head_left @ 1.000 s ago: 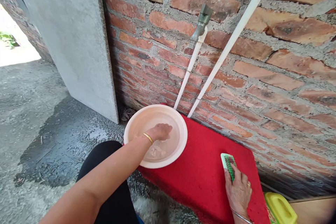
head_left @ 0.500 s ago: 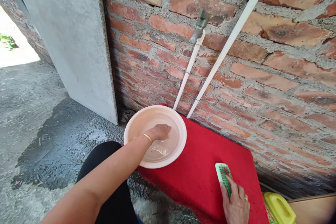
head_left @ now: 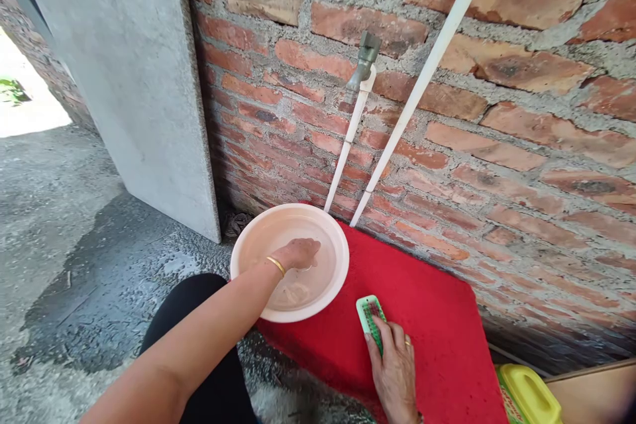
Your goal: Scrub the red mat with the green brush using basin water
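My left hand (head_left: 298, 253) dips into the water of a pale pink plastic basin (head_left: 242, 258), a gold bangle around its wrist. Its fingers are partly under the surface, so their shape is unclear. The basin rests on the left end of a wet red cloth (head_left: 437, 338) that covers a low bench-like surface. To the right of the basin, my right hand (head_left: 395, 368), with a ring on one finger, is closed around a green scrubbing brush (head_left: 365, 308). The brush lies on the red cloth, its bristles seeming to face up.
A yellow plastic jug (head_left: 529, 391) stands at the lower right. Behind is a brick wall (head_left: 318, 93) with a grey tap (head_left: 364, 56) and a long white pipe (head_left: 422, 93). A grey slab (head_left: 149, 99) leans at the left, beside wet concrete floor (head_left: 109, 291).
My right hand has moved left across the red cloth with the brush, closer to the basin. My left hand stays in the basin, now slightly lower in the water. The view has shifted slightly.
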The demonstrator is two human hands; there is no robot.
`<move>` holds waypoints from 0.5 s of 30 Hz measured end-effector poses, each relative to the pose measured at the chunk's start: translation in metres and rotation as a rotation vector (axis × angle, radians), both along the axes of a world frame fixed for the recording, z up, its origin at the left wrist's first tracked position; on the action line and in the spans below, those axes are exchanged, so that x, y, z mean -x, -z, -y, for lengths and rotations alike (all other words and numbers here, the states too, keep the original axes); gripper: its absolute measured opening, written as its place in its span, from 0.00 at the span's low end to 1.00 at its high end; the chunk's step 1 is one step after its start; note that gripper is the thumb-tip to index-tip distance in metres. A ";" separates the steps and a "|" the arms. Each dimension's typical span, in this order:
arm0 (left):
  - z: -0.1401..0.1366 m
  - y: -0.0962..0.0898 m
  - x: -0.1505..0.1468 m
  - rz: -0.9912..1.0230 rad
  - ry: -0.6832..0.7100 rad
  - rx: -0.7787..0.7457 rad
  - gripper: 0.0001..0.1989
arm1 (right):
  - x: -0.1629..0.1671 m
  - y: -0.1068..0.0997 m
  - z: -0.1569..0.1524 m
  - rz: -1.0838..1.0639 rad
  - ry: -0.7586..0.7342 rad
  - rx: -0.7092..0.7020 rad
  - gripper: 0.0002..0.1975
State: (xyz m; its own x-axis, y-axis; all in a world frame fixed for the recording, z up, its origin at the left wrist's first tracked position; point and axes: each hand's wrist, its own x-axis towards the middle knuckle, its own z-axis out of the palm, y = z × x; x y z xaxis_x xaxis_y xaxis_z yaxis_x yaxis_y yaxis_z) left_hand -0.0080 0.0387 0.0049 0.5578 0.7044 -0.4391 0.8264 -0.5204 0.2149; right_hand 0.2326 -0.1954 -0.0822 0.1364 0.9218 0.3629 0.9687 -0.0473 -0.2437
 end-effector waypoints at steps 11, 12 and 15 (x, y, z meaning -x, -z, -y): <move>-0.003 0.005 0.000 0.026 0.005 -0.004 0.15 | -0.046 -0.010 -0.037 0.136 0.153 -0.006 0.30; -0.003 0.005 0.000 0.028 0.006 -0.005 0.16 | -0.057 -0.010 -0.033 0.156 0.195 -0.011 0.31; -0.001 0.003 0.001 0.030 0.006 -0.008 0.15 | -0.091 -0.008 -0.014 0.208 0.301 -0.030 0.36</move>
State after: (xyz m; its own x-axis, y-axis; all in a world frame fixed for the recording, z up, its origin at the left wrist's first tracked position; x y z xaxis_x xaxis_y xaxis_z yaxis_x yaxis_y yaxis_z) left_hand -0.0088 0.0399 0.0016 0.5747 0.7047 -0.4162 0.8166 -0.5271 0.2352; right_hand 0.3240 -0.1810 -0.0740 0.3202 0.8403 0.4374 0.9414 -0.3337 -0.0480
